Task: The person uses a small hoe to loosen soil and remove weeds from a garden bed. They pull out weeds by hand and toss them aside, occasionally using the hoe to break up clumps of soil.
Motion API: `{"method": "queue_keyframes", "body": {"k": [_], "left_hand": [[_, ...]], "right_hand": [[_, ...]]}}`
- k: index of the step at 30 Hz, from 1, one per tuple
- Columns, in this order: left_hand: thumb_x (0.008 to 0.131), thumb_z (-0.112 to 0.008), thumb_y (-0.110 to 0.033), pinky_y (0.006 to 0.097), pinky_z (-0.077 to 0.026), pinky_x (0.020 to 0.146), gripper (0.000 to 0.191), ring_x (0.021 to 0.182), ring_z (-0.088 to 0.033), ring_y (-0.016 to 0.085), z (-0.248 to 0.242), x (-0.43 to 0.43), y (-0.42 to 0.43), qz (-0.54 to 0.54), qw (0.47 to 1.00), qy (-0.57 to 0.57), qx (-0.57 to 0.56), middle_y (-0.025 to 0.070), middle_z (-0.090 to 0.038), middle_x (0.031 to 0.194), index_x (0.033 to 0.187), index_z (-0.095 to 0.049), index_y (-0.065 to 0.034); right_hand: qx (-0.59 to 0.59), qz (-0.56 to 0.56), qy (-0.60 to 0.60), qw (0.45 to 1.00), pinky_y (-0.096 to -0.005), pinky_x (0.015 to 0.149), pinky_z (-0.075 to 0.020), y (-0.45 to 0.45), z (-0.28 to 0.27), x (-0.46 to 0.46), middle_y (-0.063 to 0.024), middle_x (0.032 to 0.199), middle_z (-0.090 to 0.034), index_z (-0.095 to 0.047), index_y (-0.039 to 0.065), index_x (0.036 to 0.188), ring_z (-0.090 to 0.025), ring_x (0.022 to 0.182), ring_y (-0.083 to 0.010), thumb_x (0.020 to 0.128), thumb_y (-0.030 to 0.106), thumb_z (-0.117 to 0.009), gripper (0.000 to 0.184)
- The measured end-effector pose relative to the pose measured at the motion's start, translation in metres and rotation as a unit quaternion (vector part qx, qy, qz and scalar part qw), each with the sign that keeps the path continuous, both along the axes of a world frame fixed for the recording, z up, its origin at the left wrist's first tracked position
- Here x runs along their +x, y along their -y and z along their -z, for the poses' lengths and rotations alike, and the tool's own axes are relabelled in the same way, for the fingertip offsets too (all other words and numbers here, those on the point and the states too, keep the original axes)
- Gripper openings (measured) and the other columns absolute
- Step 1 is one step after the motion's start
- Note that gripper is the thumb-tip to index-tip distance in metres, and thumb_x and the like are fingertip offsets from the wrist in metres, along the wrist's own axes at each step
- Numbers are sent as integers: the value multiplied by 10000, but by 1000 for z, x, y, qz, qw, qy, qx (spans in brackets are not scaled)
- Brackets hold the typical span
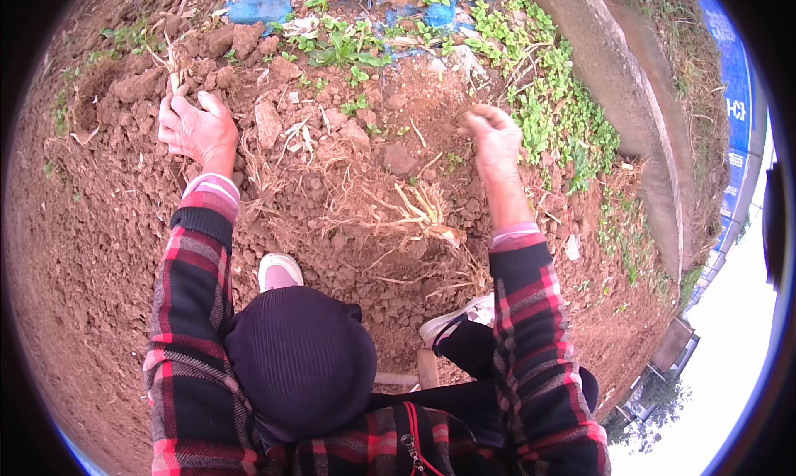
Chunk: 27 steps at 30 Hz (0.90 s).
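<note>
At the upper left, my left hand has its fingers closed round the base of a dry plant stub that points up from the clods. My right hand hangs over bare soil at the upper right, fingers bent and close together; whether something small is between the fingertips cannot be told. Between the hands, pale dry roots lie spread on the reddish soil. A dry root clump with cut stalks rests below and left of my right hand.
Green leafy plants grow beside a concrete edge at the right. Torn blue plastic sheeting lies at the top. Near my shoes is a wooden piece, perhaps part of a low stool. A blue banner bearing writing stands far right.
</note>
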<state>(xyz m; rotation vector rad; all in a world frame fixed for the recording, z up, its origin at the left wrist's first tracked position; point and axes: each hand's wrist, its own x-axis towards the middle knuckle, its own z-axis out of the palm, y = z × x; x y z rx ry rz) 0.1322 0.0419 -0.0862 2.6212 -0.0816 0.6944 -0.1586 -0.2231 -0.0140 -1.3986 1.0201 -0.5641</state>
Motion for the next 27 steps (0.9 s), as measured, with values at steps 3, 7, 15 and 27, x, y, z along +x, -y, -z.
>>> {"method": "queue_keyframes", "body": {"k": [3,7,15,27], "left_hand": [[826,-547,-349,530,-331,950,342,1197,-376,326,1,1,0,-3,1000,5,2,42,-449,1304,1138,-582,-210],[827,-548,-345,527,-326,956,345,1198,-374,326,3,1,-1,-1,1000,10,12,45,-446,1312,1144,-580,-210],[837,-534,-399,526,-327,965,375,1215,-362,339,4,3,-2,-4,1000,-17,-1,23,-430,1346,1176,-582,-246],[840,-525,-415,536,-322,971,396,1219,-360,336,3,2,-1,-10,1000,-23,6,29,-430,1350,1190,-578,-238]], "right_hand": [[-128,-61,-257,956,-270,631,-560,6,-26,-13,-107,870,-698,-665,45,1035,-662,710,-143,833,25,-649,204],[-293,-286,-432,804,-426,796,-559,-24,-13,-16,-223,985,-659,-578,-11,1147,-668,890,-322,809,82,-673,364],[-264,-258,-462,806,-406,769,-559,-26,16,-12,-252,820,-667,-662,-47,976,-679,809,-353,775,150,-686,282],[-170,-300,-333,878,-386,816,-549,-21,-20,-31,-161,1010,-677,-629,55,1073,-666,934,-257,801,129,-705,292]]}}
